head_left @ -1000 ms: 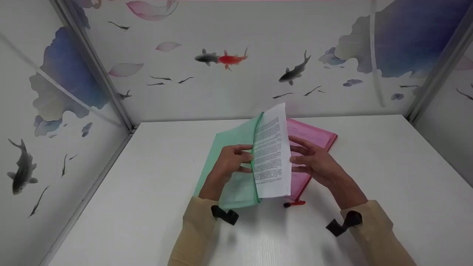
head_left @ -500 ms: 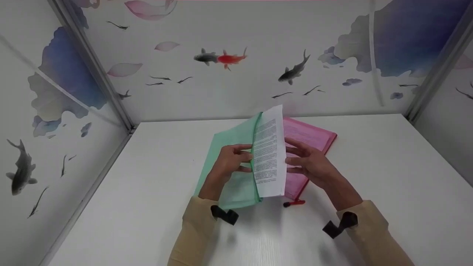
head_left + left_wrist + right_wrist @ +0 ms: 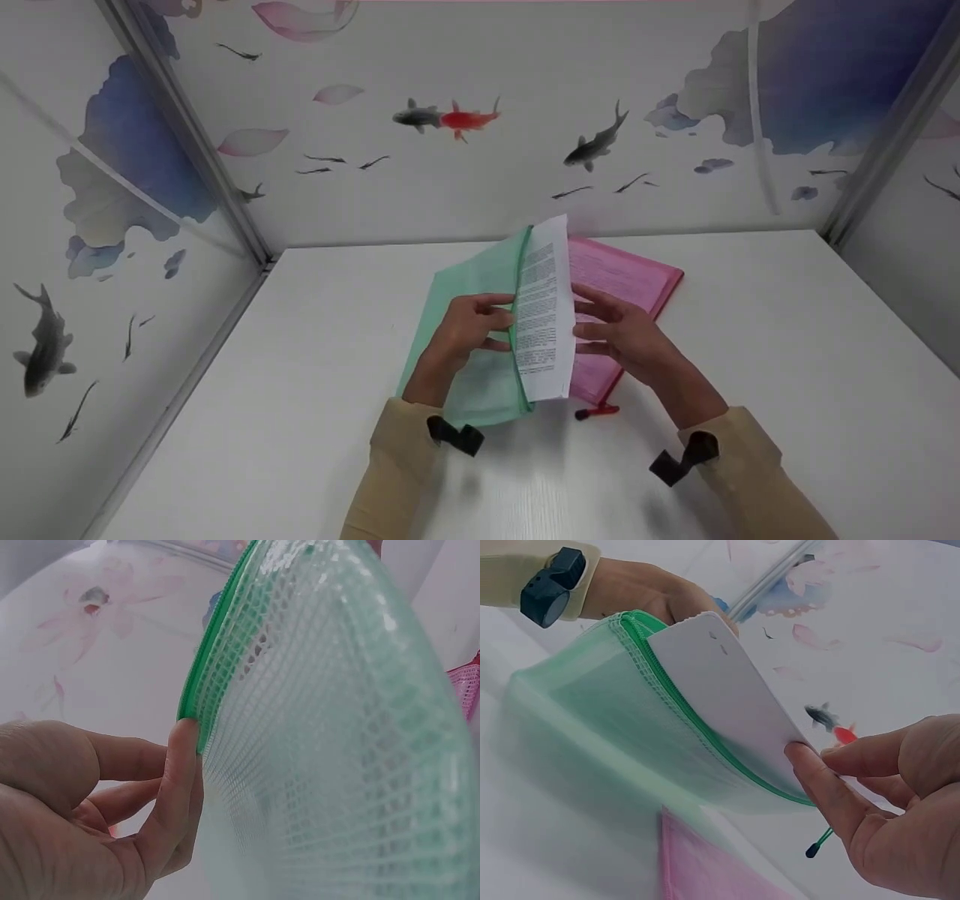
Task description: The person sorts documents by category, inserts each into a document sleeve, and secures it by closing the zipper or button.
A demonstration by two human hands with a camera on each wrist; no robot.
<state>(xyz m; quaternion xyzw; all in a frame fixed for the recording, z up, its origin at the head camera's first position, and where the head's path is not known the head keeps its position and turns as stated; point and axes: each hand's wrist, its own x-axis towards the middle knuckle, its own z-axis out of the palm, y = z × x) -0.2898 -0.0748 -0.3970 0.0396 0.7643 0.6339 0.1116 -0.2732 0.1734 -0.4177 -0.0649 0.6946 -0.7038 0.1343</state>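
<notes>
White printed paper [image 3: 544, 315] sits deeper in translucent green mesh zip pouch [image 3: 472, 390] than a second ago; right hand [image 3: 628, 335] pinches its outer edge, left hand [image 3: 466, 328] the pouch's zippered rim [image 3: 193, 682]; pink mesh pouch [image 3: 626, 277] on white tabletop [image 3: 787, 337].

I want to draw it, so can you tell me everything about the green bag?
The green bag is pale, see-through mesh that looks like plastic, with a brighter green zipper along its open edge. A black-tipped green cord shows near one end. Its zipper side is held up over the table, beside the pink bag. The left hand pinches that edge, and printed paper pokes partway out.
</notes>
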